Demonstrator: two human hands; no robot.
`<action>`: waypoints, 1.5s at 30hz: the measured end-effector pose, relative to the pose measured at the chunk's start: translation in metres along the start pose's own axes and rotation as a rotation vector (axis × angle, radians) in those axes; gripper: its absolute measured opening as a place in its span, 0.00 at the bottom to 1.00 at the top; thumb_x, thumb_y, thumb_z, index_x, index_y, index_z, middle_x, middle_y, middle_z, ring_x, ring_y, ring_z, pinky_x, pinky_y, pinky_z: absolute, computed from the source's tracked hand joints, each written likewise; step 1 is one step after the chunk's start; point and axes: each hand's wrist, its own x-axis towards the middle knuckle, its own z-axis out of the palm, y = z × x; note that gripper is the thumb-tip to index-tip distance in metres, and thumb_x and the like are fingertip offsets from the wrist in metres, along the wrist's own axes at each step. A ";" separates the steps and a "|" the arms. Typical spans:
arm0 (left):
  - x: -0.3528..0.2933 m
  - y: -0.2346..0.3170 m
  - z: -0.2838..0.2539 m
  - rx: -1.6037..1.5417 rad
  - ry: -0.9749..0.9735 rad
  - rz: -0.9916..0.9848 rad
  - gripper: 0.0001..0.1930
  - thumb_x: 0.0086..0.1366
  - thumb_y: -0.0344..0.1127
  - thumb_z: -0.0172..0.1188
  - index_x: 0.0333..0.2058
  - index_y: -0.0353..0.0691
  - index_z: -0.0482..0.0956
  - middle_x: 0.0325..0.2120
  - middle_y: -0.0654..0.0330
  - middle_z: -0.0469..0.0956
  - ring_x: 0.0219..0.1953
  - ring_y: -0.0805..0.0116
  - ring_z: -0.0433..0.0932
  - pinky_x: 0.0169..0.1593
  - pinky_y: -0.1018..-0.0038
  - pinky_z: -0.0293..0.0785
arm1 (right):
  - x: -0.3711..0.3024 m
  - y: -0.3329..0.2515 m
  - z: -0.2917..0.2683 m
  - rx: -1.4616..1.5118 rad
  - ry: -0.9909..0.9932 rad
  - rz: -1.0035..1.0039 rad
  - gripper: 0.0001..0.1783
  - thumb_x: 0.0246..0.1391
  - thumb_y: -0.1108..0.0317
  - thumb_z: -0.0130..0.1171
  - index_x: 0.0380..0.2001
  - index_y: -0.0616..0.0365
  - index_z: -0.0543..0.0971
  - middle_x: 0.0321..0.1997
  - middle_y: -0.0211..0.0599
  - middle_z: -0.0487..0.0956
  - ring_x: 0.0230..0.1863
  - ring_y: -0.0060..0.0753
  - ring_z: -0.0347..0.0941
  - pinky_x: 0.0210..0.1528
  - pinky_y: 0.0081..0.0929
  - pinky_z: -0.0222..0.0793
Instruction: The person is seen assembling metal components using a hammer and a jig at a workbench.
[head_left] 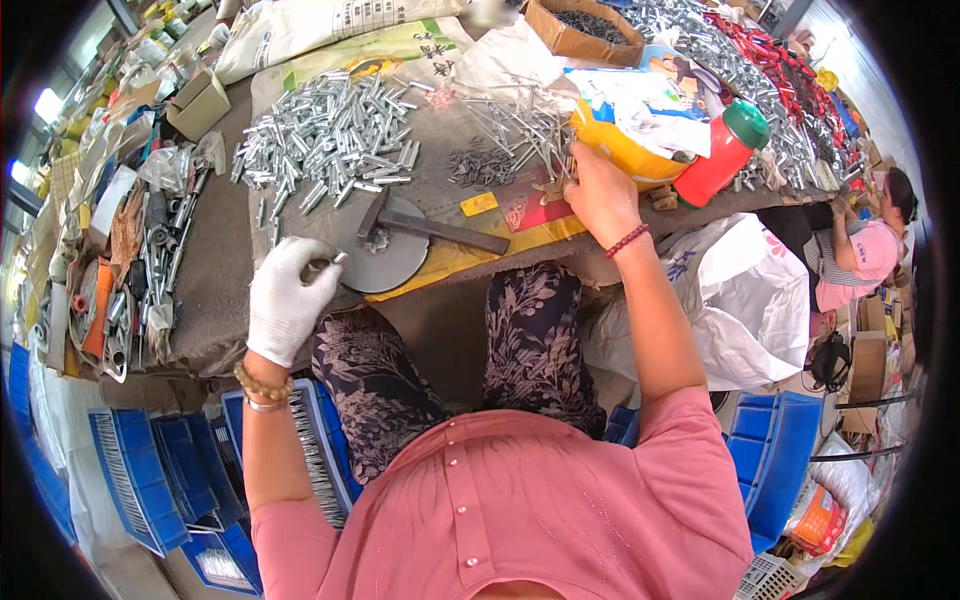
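Observation:
In a white knit glove, my left hand point(292, 300) pinches a small silver metal sleeve point(340, 259) between thumb and fingertips, left of a round grey metal plate point(385, 262). A hammer point(440, 232) lies across that plate, its head on the plate. My bare right hand point(604, 200) is closed at the right end of a pile of thin metal rods point(515, 130), beside a yellow container point(622, 150). What its fingers hold, if anything, is hidden. A heap of silver sleeves point(335, 135) lies behind the plate, and small dark pins point(483, 165) lie near the rods.
A red bottle with a green cap point(722, 150) stands at the right. An open cardboard box point(590, 35) of dark parts sits at the back. Tools crowd the left, including an orange-handled one point(98, 310). Blue bins point(135, 480) stand below. Another person point(865, 250) sits at far right.

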 end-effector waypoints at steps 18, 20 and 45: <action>-0.024 -0.004 0.035 0.000 0.098 0.030 0.06 0.59 0.31 0.70 0.35 0.37 0.86 0.33 0.55 0.79 0.41 0.55 0.79 0.48 0.64 0.74 | -0.042 -0.137 0.014 0.463 -0.069 -0.749 0.13 0.42 0.77 0.65 0.33 0.58 0.77 0.37 0.40 0.75 0.41 0.49 0.77 0.44 0.43 0.76; -0.026 -0.003 0.035 -0.007 0.109 0.026 0.06 0.60 0.31 0.70 0.36 0.38 0.86 0.34 0.55 0.79 0.41 0.55 0.79 0.48 0.64 0.74 | -0.040 -0.142 0.023 0.398 -0.071 -0.770 0.12 0.42 0.76 0.66 0.32 0.57 0.76 0.37 0.39 0.74 0.41 0.48 0.76 0.43 0.43 0.76; -0.025 -0.014 0.034 0.004 0.145 0.070 0.05 0.60 0.33 0.70 0.33 0.40 0.85 0.32 0.56 0.78 0.39 0.53 0.80 0.43 0.63 0.76 | -0.027 -0.143 0.028 0.342 -0.006 -0.862 0.08 0.44 0.76 0.63 0.31 0.56 0.78 0.34 0.36 0.72 0.37 0.42 0.75 0.38 0.38 0.75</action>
